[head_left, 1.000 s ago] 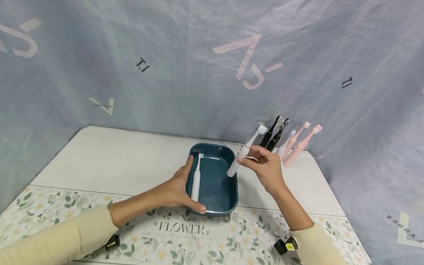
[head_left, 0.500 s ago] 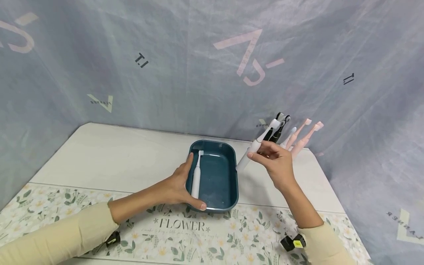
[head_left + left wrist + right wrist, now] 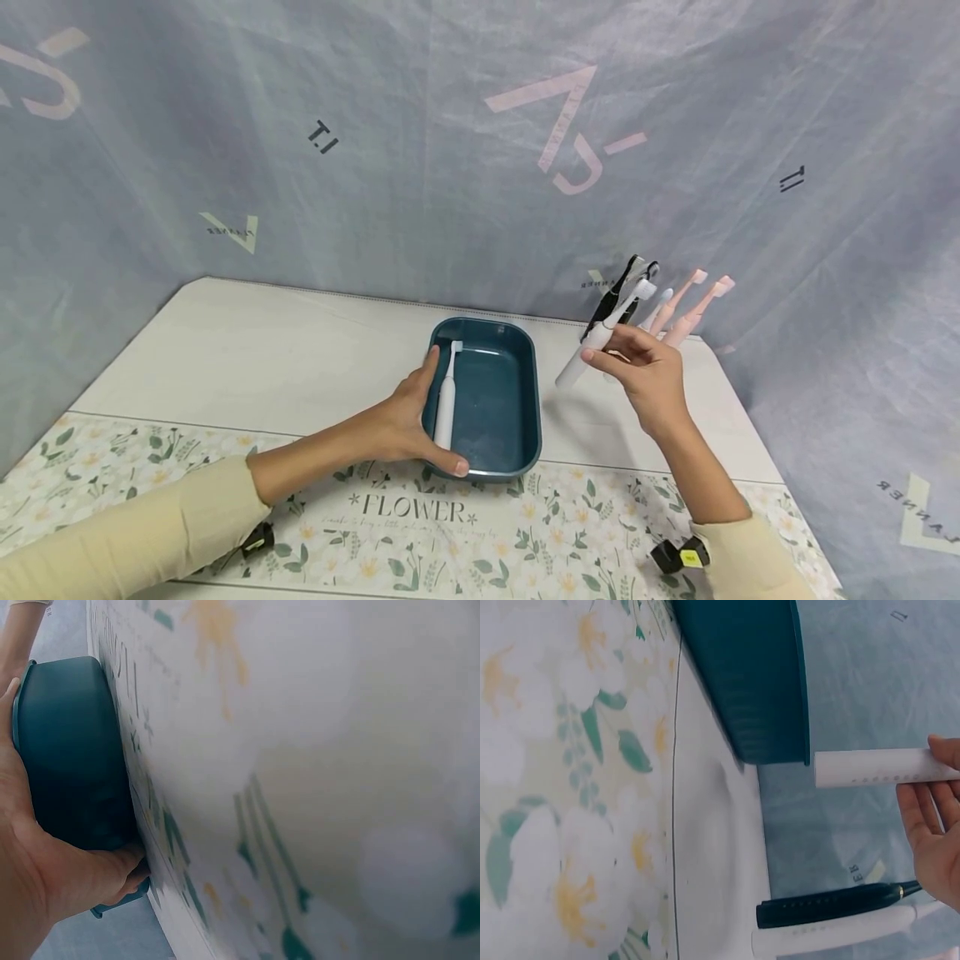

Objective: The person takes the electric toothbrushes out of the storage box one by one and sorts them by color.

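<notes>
My right hand [image 3: 651,379] pinches a white electric toothbrush [image 3: 581,358] by its handle, tilted with the head up and to the right. In the right wrist view the toothbrush handle [image 3: 870,767] shows between thumb and fingers, its bottom end beside the bin's wall. My left hand [image 3: 397,429] grips the left side of a dark teal plastic bin [image 3: 537,408], thumb at the near rim. In the left wrist view, fingers curl round the outer wall of the bin [image 3: 71,757]. Another white electric toothbrush [image 3: 446,408] lies lengthwise inside it, along the left wall.
Behind the right hand stand black electric toothbrushes [image 3: 606,304], a partly hidden white one [image 3: 663,298], and pink electric toothbrushes [image 3: 686,321]. A floral mat [image 3: 360,567] covers the table's front. A grey-blue curtain [image 3: 420,167] hangs behind the table.
My right hand has carried the white toothbrush rightward, from over the bin's right rim to beside the black toothbrushes. My left hand stays on the bin.
</notes>
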`<action>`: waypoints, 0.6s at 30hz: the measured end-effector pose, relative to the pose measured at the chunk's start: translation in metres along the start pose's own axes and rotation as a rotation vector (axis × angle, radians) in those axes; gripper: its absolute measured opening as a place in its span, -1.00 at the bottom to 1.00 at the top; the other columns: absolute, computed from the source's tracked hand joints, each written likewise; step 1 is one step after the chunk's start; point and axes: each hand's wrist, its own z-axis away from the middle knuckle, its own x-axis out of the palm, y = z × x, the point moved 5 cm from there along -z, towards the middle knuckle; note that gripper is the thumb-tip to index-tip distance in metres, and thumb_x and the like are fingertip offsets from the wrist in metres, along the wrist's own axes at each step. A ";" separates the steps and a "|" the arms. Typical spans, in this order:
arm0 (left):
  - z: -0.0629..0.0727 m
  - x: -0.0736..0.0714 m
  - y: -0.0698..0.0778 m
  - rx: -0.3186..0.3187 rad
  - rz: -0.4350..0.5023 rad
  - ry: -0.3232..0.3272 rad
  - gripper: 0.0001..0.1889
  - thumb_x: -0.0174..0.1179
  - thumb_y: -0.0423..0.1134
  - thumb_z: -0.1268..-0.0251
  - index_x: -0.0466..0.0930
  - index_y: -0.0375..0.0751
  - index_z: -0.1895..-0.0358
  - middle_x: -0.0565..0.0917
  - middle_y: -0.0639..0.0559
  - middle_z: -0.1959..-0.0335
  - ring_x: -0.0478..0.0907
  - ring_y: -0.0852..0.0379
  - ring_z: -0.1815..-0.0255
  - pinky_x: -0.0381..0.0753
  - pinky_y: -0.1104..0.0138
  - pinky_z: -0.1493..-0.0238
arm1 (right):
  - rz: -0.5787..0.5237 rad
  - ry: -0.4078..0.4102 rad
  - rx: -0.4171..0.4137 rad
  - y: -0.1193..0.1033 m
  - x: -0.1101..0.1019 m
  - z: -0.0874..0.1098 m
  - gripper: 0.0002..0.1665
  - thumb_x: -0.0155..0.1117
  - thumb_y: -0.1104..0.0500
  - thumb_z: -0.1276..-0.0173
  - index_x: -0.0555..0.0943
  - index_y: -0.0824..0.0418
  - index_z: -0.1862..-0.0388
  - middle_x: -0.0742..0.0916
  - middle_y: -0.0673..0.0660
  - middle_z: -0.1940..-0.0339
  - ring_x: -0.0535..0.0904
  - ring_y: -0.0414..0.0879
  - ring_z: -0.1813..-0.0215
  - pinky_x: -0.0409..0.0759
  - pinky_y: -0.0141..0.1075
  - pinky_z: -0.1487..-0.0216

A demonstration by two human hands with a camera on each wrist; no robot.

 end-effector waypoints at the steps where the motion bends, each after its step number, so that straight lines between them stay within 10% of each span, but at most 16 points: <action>1: 0.000 0.000 0.000 -0.001 0.000 0.001 0.85 0.85 0.31 0.15 -0.66 0.15 -0.87 -0.37 -0.29 -0.93 -0.31 -0.40 -0.95 0.13 -0.50 -0.74 | 0.010 0.008 0.008 0.000 -0.002 0.000 -0.69 0.63 0.51 -0.34 0.83 0.24 0.03 0.84 -0.16 0.24 0.83 -0.32 0.07 0.82 -0.42 -0.09; 18: 0.000 0.000 0.000 0.010 0.007 0.007 0.85 0.86 0.28 0.16 -0.66 0.14 -0.87 -0.35 -0.34 -0.92 -0.30 -0.44 -0.94 0.13 -0.51 -0.72 | 0.090 0.099 0.101 0.010 -0.036 0.004 -0.64 0.72 0.43 -0.29 0.88 0.11 0.02 0.85 -0.23 0.28 0.83 -0.39 0.09 0.77 -0.52 -0.03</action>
